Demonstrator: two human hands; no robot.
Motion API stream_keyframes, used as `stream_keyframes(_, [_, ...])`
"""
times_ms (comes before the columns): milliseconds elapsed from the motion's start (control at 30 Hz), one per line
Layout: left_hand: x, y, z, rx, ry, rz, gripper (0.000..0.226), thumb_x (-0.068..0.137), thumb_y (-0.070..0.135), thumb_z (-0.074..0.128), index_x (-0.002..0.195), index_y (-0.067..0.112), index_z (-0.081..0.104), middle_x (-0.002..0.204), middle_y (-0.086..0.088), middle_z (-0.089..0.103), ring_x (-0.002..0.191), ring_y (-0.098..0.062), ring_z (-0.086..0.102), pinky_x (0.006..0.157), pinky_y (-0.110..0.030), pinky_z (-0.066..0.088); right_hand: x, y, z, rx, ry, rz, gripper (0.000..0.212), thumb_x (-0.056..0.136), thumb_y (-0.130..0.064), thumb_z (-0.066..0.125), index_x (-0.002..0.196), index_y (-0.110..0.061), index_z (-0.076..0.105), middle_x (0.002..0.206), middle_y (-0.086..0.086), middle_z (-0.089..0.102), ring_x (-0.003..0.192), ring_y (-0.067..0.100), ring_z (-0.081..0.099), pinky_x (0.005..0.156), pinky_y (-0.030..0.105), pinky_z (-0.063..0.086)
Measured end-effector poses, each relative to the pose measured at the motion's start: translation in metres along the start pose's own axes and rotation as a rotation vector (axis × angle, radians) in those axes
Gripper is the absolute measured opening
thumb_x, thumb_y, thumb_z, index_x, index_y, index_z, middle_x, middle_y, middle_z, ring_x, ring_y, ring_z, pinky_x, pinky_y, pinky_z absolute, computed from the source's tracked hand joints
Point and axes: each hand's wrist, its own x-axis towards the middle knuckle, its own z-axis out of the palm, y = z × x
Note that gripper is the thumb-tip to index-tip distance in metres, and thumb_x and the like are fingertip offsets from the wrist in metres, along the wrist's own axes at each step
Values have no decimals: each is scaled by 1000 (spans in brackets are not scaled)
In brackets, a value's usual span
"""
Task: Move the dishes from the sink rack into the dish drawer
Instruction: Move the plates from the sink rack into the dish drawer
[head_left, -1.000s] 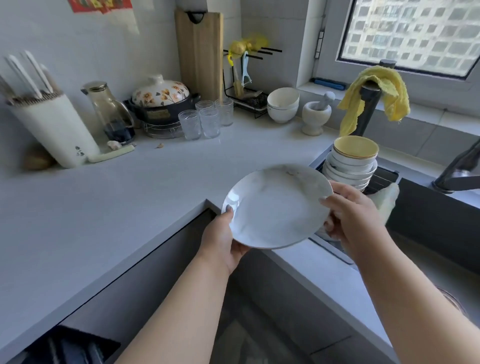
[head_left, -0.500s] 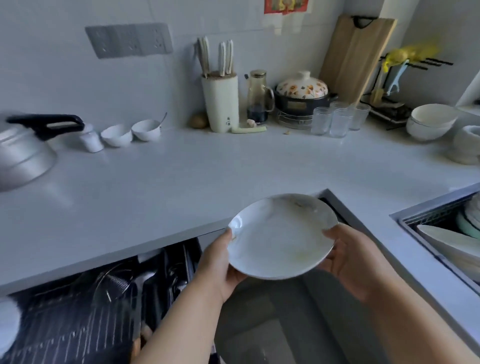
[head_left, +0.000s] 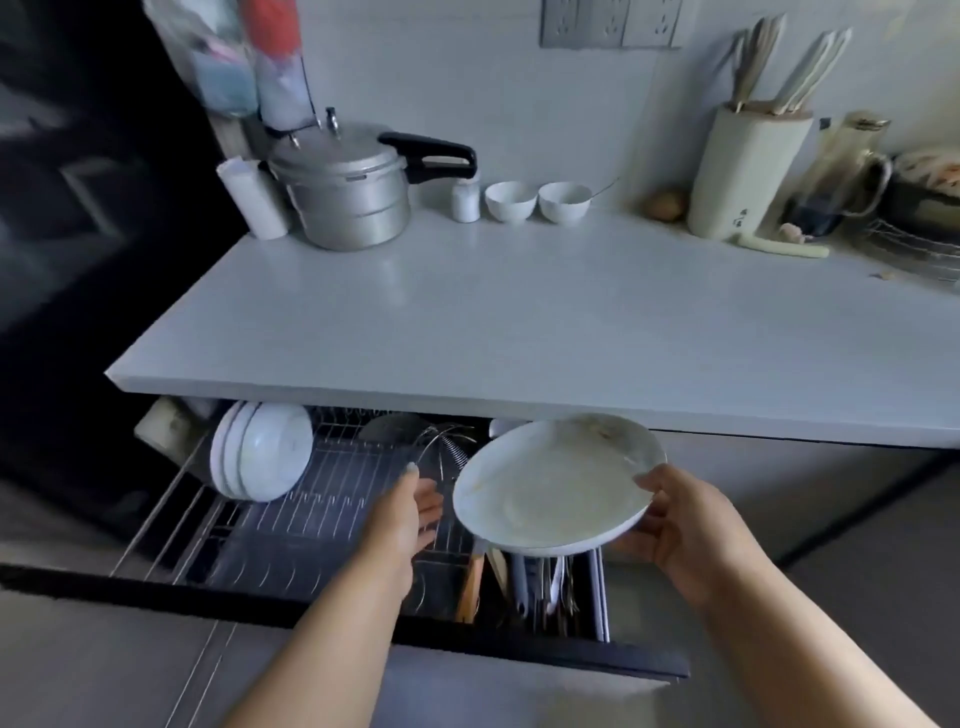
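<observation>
A white marbled plate (head_left: 550, 488) hangs level over the right part of the open dish drawer (head_left: 332, 597). My right hand (head_left: 685, 525) grips the plate's right rim. My left hand (head_left: 405, 514) is just left of the plate with its fingers apart, holding nothing. Inside the drawer's wire rack, a few white plates (head_left: 260, 452) stand on edge at the far left. The sink rack is out of view.
A cutlery section (head_left: 524, 582) with utensils lies under the plate. The white countertop (head_left: 519, 332) overhangs the drawer's back. On it stand a pressure cooker (head_left: 348, 192), two small white bowls (head_left: 537, 200) and a knife block (head_left: 743, 171).
The view swung left from the sink to the open drawer. The plate came down over the drawer. My left hand let go of its rim; my right hand still holds it.
</observation>
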Motion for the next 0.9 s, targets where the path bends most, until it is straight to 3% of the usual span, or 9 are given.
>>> stream_keyframes(100, [24,-5,-46,25,87,27,44,104,37,35,117,6,61,121,-14,62,109,-25,58,97,-42,42,8,18,40,-53,-15,29,22,90,-7,45,102,4,59,68,18,64,50,24,64,46,30,53])
stream_keyframes(200, [43,-9,-87,105,193,63,43,103,37,35,114,8,64,121,-13,64,110,-26,56,97,-39,39,15,35,78,-126,-44,49,22,90,-7,46,103,5,59,69,18,65,53,27,64,50,35,54])
stream_keyframes(300, [60,-14,-127,346,319,140,35,102,35,36,96,13,62,99,-8,66,100,-30,56,88,-38,41,23,51,115,-196,-73,67,19,91,-7,46,101,4,58,81,24,63,64,33,64,67,45,56])
stream_keyframes(367, [69,-19,-152,564,381,179,34,101,38,35,86,16,56,83,-5,62,88,-30,56,80,-38,44,31,61,139,-238,-79,80,14,91,-7,47,96,1,58,79,22,62,62,31,63,60,39,55])
stream_keyframes(467, [90,-32,-189,804,419,221,42,97,43,35,97,11,62,98,-11,66,93,-32,58,87,-43,47,49,79,176,-290,-91,90,9,90,-5,48,92,-1,56,70,17,59,53,25,60,53,33,52])
stream_keyframes(600, [118,-45,-226,1086,482,264,46,97,40,39,125,9,59,128,-13,61,125,-30,47,105,-43,36,80,109,222,-380,-124,107,8,89,-4,48,89,-2,56,70,17,59,59,27,60,61,39,54])
stream_keyframes(667, [128,-46,-238,1194,483,289,49,97,40,39,131,9,54,138,-12,55,138,-26,36,112,-43,28,96,124,243,-433,-142,116,7,89,-4,49,87,-4,56,70,16,59,59,27,60,55,36,56])
stream_keyframes(800, [142,-46,-247,1271,467,278,53,96,44,35,136,11,46,140,-8,53,139,-23,33,114,-44,24,127,155,283,-510,-160,140,4,88,-4,54,89,-7,57,76,14,62,62,25,62,50,32,57])
stream_keyframes(900, [141,-47,-247,1284,479,322,54,97,44,33,140,12,40,144,-7,48,139,-23,31,112,-45,23,149,173,311,-568,-149,155,19,88,-6,57,108,-6,56,92,17,65,68,27,65,50,32,59])
